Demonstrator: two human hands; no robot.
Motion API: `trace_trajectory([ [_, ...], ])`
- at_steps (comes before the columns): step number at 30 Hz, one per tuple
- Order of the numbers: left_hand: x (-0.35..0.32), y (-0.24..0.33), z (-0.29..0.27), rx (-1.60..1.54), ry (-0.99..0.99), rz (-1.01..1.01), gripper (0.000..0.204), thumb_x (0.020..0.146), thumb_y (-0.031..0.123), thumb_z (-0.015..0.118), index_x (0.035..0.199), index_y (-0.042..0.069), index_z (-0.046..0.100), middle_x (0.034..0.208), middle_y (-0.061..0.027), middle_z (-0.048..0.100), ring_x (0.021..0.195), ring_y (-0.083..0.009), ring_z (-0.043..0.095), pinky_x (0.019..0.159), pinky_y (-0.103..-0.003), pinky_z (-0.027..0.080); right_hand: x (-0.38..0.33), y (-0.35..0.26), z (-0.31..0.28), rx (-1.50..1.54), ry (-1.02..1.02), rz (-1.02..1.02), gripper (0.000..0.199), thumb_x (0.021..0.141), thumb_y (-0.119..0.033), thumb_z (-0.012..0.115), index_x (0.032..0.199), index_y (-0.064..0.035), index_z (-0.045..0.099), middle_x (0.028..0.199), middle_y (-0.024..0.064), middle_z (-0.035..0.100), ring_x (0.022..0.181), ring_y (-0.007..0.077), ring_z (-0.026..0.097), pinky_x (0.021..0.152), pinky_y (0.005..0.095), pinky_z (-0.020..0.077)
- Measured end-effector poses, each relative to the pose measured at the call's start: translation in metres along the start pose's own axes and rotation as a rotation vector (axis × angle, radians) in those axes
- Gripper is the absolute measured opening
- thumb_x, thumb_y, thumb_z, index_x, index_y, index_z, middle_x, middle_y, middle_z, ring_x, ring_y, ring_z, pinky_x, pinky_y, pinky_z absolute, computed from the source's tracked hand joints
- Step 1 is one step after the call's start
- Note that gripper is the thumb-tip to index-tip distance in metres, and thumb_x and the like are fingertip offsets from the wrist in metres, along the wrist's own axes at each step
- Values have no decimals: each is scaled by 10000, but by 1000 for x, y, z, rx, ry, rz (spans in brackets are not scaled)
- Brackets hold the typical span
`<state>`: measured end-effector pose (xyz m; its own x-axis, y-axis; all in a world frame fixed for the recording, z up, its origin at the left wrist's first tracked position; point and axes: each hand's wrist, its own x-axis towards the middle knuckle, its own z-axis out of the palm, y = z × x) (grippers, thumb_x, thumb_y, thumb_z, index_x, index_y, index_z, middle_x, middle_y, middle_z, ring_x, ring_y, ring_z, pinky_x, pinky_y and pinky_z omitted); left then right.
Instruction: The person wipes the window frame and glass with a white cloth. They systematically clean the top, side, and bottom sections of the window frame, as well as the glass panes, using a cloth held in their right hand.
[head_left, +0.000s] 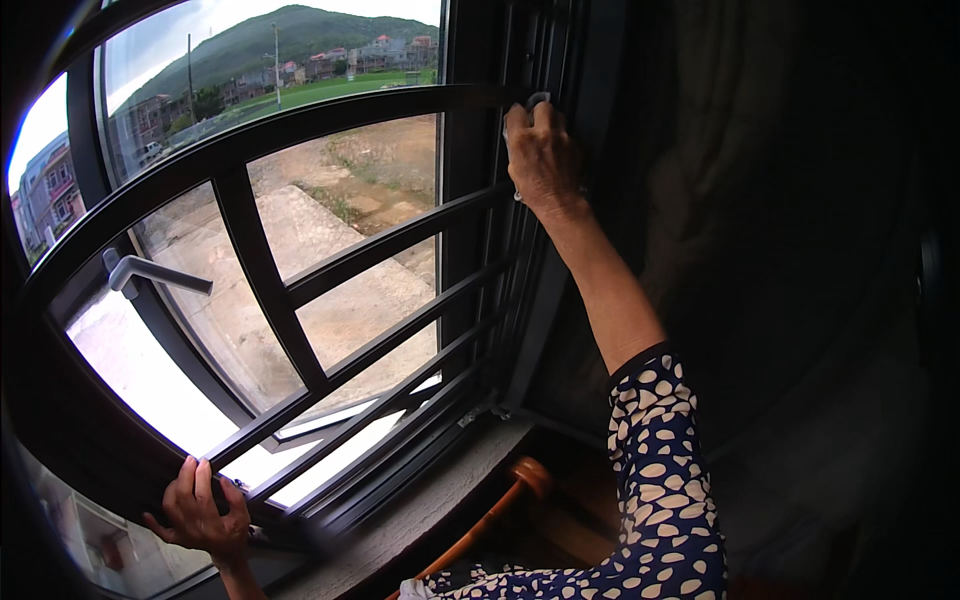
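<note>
High on the dark metal window frame [530, 60], the right hand [542, 152] presses a small pale cloth [535, 100] against the upright, its fingers folded over the cloth so only a scrap shows above the knuckles. Down at the lower left, the left hand [200, 512] curls shut around the bottom rail of the black guard grille [270, 270], a set of flat, smooth bars running level with one thicker upright crossing them. Behind the grille a grey lever handle [150, 270] juts from the open sash. Below runs a rough grey stone sill [420, 520], and beside it the rounded end of an orange-brown wooden chair arm [520, 480]. A navy sleeve with cream spots [660, 480] covers the right upper arm
</note>
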<state>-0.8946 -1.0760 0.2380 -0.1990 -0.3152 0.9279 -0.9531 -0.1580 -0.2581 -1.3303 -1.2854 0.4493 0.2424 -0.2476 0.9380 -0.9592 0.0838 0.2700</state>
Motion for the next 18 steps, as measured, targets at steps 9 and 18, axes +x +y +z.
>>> trace_trajectory([
  [9, 0, -1, -1, 12, -8, 1, 226, 798, 266, 612, 995, 170, 669, 1063, 31, 656, 982, -160, 585, 1136, -506, 21, 51, 18, -4, 523, 232, 177, 196, 846, -7, 588, 1038, -47, 594, 1012, 129, 617, 891, 276, 654, 763, 352, 564],
  [18, 2, 1, -2, -10, -26, -15, 242, 760, 283, 595, 967, 171, 654, 1042, 25, 655, 981, -176, 586, 1140, -502, -14, 45, 17, -7, 857, -104, 81, 352, 781, -143, 621, 1121, -49, 634, 1099, 146, 565, 1026, 284, 571, 950, 385, 460],
])
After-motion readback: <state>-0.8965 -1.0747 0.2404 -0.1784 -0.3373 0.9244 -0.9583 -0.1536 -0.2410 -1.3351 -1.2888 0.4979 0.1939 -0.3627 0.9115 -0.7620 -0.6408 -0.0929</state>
